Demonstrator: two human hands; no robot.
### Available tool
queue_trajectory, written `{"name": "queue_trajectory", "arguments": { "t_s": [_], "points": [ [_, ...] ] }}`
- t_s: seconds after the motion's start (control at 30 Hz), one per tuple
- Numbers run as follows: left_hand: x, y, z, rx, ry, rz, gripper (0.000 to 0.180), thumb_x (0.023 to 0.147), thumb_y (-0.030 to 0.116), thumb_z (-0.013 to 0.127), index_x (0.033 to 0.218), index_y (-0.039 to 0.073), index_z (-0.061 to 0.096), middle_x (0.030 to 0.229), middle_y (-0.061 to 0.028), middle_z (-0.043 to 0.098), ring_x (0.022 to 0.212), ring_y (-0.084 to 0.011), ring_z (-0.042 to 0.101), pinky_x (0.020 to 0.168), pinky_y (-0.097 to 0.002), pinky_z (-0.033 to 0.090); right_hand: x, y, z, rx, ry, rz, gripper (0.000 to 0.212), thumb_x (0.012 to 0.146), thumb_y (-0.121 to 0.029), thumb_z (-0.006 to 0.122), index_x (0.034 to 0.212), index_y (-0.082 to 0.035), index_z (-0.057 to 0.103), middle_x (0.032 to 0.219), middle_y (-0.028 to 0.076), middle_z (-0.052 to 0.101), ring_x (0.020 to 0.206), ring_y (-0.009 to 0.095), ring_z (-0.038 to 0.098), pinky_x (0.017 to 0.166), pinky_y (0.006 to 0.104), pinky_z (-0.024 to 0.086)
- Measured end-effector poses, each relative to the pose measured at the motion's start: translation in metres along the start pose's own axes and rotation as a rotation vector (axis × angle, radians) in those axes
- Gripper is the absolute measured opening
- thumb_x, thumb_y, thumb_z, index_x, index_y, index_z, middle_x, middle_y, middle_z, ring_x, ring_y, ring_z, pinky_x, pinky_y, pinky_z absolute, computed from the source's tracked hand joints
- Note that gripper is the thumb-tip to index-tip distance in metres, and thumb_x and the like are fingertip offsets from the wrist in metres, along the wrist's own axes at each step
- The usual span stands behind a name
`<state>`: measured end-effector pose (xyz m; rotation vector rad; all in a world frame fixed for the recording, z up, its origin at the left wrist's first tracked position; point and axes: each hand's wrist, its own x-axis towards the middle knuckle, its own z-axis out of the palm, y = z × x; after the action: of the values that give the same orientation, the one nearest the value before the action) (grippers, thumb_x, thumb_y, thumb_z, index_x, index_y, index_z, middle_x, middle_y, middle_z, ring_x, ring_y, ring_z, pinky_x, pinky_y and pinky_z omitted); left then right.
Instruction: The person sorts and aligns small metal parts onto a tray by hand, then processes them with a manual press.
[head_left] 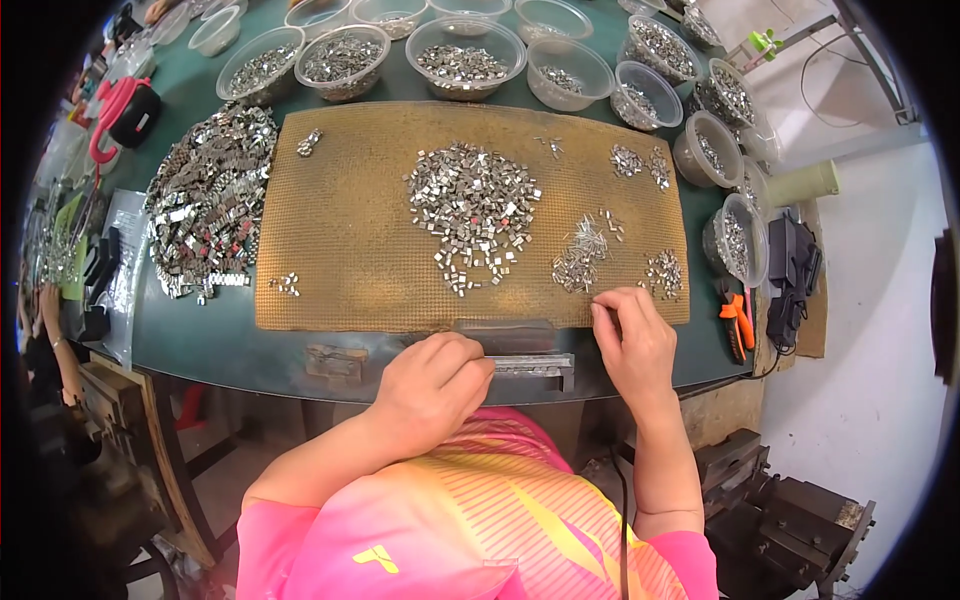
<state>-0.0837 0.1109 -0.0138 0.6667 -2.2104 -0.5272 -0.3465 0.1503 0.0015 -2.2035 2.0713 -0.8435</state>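
Note:
My left hand (432, 382) is curled over the left end of a dark metal jig bar (530, 364) at the table's front edge, fingers closed against it. My right hand (632, 342) rests at the near edge of the tan woven mat (340, 230), fingertips pinched together beside small metal pieces; whether it holds one is too small to see. A pile of small shiny metal clips (472, 208) lies in the mat's middle. Thin metal pins (582, 252) lie just beyond my right hand.
A big heap of larger metal parts (208, 200) covers the green table's left side. Several clear plastic bowls (465, 55) of metal pieces ring the far and right edges. Orange-handled pliers (736, 322) lie at the right, and a pink-and-black bag (130, 108) at far left.

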Motion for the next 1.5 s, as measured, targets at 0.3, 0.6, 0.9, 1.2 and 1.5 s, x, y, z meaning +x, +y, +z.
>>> {"name": "queue_trajectory", "arguments": {
  "t_s": [0.3,0.6,0.9,1.2,1.5],
  "points": [
    [-0.002,-0.006,-0.005,0.011,-0.032,0.014,0.025,0.074,0.003,0.079,0.096,0.004,0.068,0.097,-0.0082,0.065,0.088,-0.0268,0.067,0.073,-0.0356,0.057,-0.016,-0.038,-0.008,0.372,-0.186,-0.096,0.021,0.084,0.0,0.074,0.102,-0.004,0.064,0.103,0.011,0.071,0.093,0.032,0.07,0.084,0.0409,0.057],
    [-0.009,-0.011,-0.006,-0.063,-0.054,-0.015,0.032,0.075,0.005,0.081,0.104,0.005,0.07,0.102,-0.0078,0.065,0.09,-0.0269,0.066,0.074,-0.038,0.056,-0.016,-0.048,0.001,0.244,-0.213,-0.233,0.023,0.083,0.001,0.074,0.102,-0.003,0.062,0.111,0.012,0.069,0.104,0.032,0.068,0.096,0.0465,0.056],
    [-0.014,-0.014,-0.007,-0.142,-0.059,-0.029,0.039,0.077,0.004,0.081,0.114,0.003,0.068,0.105,-0.0087,0.064,0.094,-0.0282,0.065,0.078,-0.0395,0.056,-0.022,-0.054,0.006,0.195,-0.131,-0.248,0.025,0.081,0.001,0.075,0.102,-0.002,0.063,0.106,0.011,0.069,0.099,0.03,0.071,0.087,0.0404,0.058],
    [-0.014,-0.017,-0.008,-0.171,-0.063,-0.053,0.036,0.078,0.005,0.081,0.112,0.003,0.069,0.106,-0.0094,0.065,0.094,-0.029,0.065,0.079,-0.0401,0.056,-0.013,-0.049,-0.014,0.309,-0.332,-0.133,0.028,0.081,-0.002,0.076,0.107,-0.004,0.066,0.115,0.011,0.073,0.107,0.03,0.072,0.094,0.043,0.057],
    [-0.013,-0.017,-0.011,-0.183,-0.039,-0.06,0.033,0.078,0.008,0.082,0.108,0.005,0.069,0.104,-0.0115,0.066,0.092,-0.0315,0.066,0.078,-0.0409,0.056,-0.017,-0.047,0.001,0.174,-0.185,-0.303,0.018,0.083,-0.009,0.077,0.1,-0.005,0.071,0.111,0.01,0.073,0.103,0.028,0.072,0.088,0.0406,0.056]
  ]
}}
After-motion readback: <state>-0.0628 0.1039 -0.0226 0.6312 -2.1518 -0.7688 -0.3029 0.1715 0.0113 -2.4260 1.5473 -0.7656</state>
